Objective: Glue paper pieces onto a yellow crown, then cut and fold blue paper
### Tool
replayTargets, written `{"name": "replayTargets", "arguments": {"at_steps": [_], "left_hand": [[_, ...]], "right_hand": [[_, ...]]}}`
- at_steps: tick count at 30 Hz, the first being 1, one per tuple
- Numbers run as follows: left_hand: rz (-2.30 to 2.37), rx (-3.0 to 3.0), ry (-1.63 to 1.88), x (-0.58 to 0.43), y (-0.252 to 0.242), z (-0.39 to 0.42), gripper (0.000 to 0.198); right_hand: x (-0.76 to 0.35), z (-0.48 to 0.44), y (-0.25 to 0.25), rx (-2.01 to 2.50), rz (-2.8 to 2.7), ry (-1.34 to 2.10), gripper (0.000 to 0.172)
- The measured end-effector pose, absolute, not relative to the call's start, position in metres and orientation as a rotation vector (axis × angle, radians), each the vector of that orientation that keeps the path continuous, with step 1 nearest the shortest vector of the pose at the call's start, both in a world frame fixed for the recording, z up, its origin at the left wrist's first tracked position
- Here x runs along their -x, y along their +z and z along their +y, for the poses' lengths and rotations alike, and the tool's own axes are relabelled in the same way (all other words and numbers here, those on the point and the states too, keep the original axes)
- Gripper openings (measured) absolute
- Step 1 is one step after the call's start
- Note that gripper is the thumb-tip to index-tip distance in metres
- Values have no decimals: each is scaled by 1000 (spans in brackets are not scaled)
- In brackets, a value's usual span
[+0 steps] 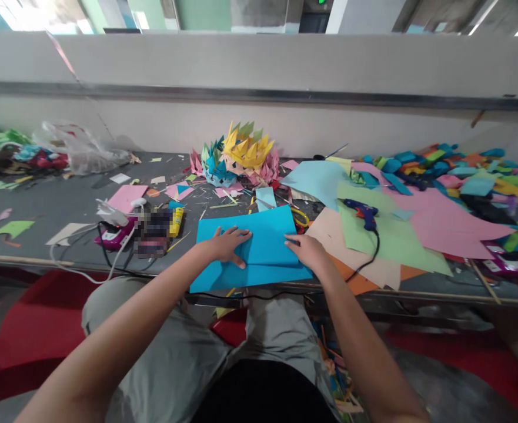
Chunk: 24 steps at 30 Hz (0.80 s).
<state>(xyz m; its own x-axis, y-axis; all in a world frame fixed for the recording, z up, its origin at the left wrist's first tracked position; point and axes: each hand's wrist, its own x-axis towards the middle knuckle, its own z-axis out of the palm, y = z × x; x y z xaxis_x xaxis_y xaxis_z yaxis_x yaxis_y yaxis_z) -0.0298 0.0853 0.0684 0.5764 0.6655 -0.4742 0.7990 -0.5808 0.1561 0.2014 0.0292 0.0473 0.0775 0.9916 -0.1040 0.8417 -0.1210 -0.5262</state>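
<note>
A bright blue sheet of paper (265, 235) lies at the table's near edge, folded over on itself with a strip of the lower layer showing along the front. My left hand (229, 245) rests flat on the folded layer, fingers spread. At the right side of the sheet, my right hand (305, 248) has its thumb and fingers closed on the edge of the upper layer. Just behind the sheet are a light blue paper strip (266, 199) and yellow-handled scissors (301, 219), partly covered.
A glue gun (361, 209) with a black cord rests on green paper (373, 236) at right. Paper crowns (247, 150) stand at the back. A purple power strip (115, 234) and yellow glue stick (176, 221) are left. Colored paper pieces (439, 167) pile up far right.
</note>
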Motion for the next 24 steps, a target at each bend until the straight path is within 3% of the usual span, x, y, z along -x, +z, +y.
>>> {"name": "replayTargets", "arguments": {"at_steps": [5,10,14,24], "left_hand": [[1261,-2497,-506,19,73,79,87],[1360,-2572,-480,9,74,72,81],[1361,-2593,-507,4,75,72,85],[1378,-2611,-530,1,70,78,88]], "right_hand": [[-146,4,76,2000,-2206,190,46],[-89,-22,53,1909,-2444,314,40],[-87,-29,35,1913,-2480,328,46],[-149,-36,53,2113,-2349,318,41]]}}
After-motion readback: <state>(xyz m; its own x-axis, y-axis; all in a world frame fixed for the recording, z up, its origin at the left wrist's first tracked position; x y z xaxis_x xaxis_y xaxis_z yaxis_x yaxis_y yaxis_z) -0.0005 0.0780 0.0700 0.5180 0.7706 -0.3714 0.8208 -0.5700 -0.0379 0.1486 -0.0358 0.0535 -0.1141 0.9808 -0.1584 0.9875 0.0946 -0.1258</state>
